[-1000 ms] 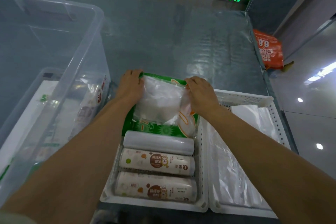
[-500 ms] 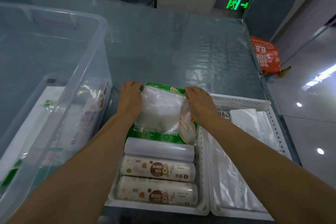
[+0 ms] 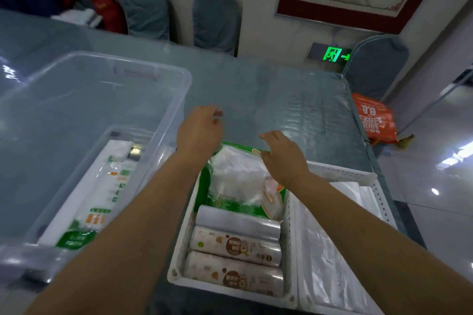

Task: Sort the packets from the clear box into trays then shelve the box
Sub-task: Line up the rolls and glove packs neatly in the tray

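A green and clear packet (image 3: 240, 181) lies at the far end of the left white tray (image 3: 176, 273). Three rolls (image 3: 235, 245) lie side by side in the same tray, nearer to me. My left hand (image 3: 199, 133) hovers above the packet's far left corner, fingers apart and empty. My right hand (image 3: 284, 158) hangs over the packet's right side, also open and empty. The clear box (image 3: 163, 120) stands to the left on the table, with a long green and white packet (image 3: 94, 199) still inside. The right white tray (image 3: 358, 176) holds flat clear packets (image 3: 330, 258).
The table (image 3: 281, 100) has a glossy grey cover and ends at the right beside an orange bag (image 3: 373, 117) on the floor. Covered chairs (image 3: 217, 18) stand against the far wall. A green exit sign (image 3: 332, 55) glows low on the wall.
Both hands have let go of the green packet and lifted off it, fingers spread. The packet now rests in the left tray. The view has tilted up toward the wall.
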The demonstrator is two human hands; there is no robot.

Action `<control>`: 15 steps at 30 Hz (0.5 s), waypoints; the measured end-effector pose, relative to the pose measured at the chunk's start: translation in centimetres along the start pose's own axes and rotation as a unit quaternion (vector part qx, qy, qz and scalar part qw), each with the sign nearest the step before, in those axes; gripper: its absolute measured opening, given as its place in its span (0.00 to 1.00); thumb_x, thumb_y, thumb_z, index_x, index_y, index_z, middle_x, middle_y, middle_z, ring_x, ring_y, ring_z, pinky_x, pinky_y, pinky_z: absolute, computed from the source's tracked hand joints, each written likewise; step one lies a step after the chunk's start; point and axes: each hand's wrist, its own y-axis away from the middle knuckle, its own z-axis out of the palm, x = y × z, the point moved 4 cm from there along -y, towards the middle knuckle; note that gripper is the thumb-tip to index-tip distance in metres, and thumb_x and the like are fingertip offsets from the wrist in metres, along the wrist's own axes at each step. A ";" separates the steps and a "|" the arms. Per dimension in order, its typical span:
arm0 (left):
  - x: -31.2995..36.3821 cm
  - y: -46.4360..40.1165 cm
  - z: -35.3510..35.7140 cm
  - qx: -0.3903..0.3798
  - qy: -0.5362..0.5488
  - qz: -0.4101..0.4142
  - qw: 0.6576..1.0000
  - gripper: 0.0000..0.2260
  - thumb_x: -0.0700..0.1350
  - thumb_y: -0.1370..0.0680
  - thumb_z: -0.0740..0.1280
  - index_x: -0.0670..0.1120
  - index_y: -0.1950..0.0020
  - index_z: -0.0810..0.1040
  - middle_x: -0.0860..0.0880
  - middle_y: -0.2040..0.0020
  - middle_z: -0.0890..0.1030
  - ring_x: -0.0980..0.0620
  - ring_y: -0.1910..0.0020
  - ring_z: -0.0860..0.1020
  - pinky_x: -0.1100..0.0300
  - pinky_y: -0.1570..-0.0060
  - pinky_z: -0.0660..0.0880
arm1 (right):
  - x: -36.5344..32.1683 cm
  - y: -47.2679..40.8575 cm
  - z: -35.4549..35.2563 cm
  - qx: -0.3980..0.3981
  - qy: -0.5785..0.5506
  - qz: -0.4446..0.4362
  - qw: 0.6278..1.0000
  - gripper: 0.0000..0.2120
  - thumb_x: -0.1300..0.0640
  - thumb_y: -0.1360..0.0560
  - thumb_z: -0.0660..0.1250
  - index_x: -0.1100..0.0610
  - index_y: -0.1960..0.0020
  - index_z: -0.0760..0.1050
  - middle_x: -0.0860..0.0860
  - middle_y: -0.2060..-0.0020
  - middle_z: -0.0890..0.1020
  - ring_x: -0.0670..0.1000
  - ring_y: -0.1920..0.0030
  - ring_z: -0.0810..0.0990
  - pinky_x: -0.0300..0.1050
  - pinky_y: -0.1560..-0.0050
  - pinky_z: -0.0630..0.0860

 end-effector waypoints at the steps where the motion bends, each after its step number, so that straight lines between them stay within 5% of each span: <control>1: 0.5 -0.4 -1.4 0.002 0.001 0.007 1.000 0.14 0.42 0.25 0.60 0.49 0.42 0.78 0.46 0.41 0.78 0.44 0.44 0.77 0.54 0.44 0.71 | -1.3 -0.4 -0.6 0.006 -0.006 -0.008 1.000 0.18 0.59 0.24 0.62 0.57 0.35 0.70 0.54 0.37 0.73 0.57 0.42 0.74 0.51 0.41 0.68; 7: -0.1 -1.2 -10.0 0.002 -0.044 0.067 0.997 0.11 0.44 0.23 0.62 0.49 0.43 0.78 0.47 0.43 0.79 0.46 0.46 0.77 0.56 0.48 0.70 | -10.0 -2.9 -2.9 0.036 -0.022 -0.069 0.997 0.17 0.61 0.25 0.62 0.58 0.37 0.72 0.55 0.40 0.76 0.57 0.45 0.75 0.47 0.46 0.70; 15: -11.9 -3.0 -22.2 0.011 -0.118 0.020 0.993 0.11 0.44 0.25 0.63 0.49 0.45 0.79 0.47 0.43 0.79 0.44 0.45 0.76 0.53 0.46 0.71 | -19.2 -5.2 -0.9 0.022 0.006 -0.044 0.999 0.16 0.55 0.22 0.59 0.57 0.36 0.71 0.55 0.40 0.75 0.56 0.45 0.75 0.49 0.47 0.72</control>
